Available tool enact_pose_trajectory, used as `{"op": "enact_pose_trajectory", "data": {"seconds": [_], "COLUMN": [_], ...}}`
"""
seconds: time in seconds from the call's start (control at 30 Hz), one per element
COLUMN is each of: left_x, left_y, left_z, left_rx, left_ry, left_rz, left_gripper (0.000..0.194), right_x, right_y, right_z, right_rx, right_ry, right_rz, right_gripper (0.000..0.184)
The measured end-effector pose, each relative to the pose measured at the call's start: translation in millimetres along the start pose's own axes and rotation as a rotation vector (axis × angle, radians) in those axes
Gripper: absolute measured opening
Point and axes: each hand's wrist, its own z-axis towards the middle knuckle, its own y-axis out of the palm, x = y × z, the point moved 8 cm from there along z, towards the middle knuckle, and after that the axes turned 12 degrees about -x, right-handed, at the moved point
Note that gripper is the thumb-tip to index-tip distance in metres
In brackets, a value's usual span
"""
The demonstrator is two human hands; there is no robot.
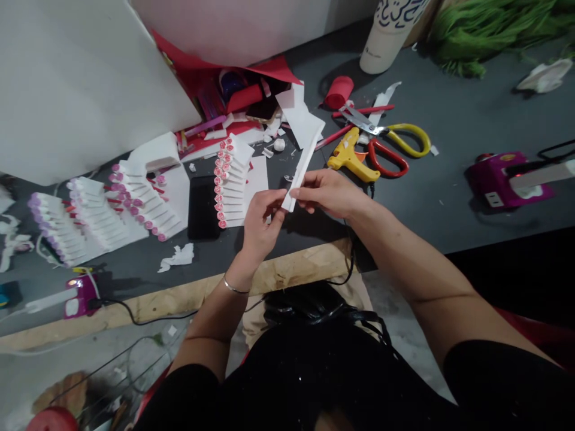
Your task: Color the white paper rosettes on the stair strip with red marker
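A narrow folded strip of white paper point(305, 158) slants up and away between my two hands. My left hand point(264, 221) pinches its near end from the left. From the right, the fingers of my right hand point(330, 193) close on the same strip a little higher up. Just left of my hands, a row of small white paper rolls with pink rose-like tips point(231, 188) lies on a white sheet. Beyond my right hand rest a yellow glue gun point(353, 157) and scissors point(381, 129) with one yellow and one red handle.
More rolls with pink point(139, 200) and lilac tips point(58, 227) lie leftward. A black phone point(204, 206) sits near a torn paper scrap point(177, 257). At the back stand a tumbler point(389, 39) and green yarn-like strands point(498, 36). Purple power sockets point(507, 179) sit right.
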Motion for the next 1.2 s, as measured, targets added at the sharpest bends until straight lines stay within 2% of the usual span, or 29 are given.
{"op": "enact_pose_trajectory", "data": {"seconds": [0.07, 0.13, 0.33, 0.4, 0.6, 0.83, 1.03, 1.2], "left_x": [10, 15, 28, 30, 29, 21, 9, -2], "left_y": [1.8, 2.9, 6.6, 7.0, 5.5, 3.1, 3.4, 0.9], "left_z": [2, 3, -2, -3, -2, 1, 2, 2], "left_rx": [-0.100, -0.161, -0.213, -0.214, -0.188, -0.195, -0.221, -0.163], "left_ry": [0.110, 0.178, 0.450, 0.484, 0.455, 0.368, 0.215, 0.075], "left_rz": [0.187, 0.324, 0.569, 0.607, 0.585, 0.557, 0.461, 0.288], "left_gripper": [0.012, 0.009, 0.007, 0.007, 0.003, 0.006, 0.007, 0.018], "right_x": [2, 3, 2, 4, 7, 4, 0, -4], "right_y": [3, 6, 7, 7, 8, 3, 7, 9], "right_z": [0, 1, 2, 2, 2, 3, 0, -3], "right_rx": [-0.038, -0.060, -0.061, -0.056, -0.079, -0.016, -0.021, -0.041], "right_ry": [0.033, 0.047, 0.012, 0.021, 0.013, -0.052, -0.056, -0.060], "right_rz": [-0.010, -0.013, 0.019, 0.041, 0.056, -0.014, -0.091, -0.154], "right_gripper": [0.040, 0.041, 0.041, 0.041, 0.044, 0.044, 0.044, 0.041]}}
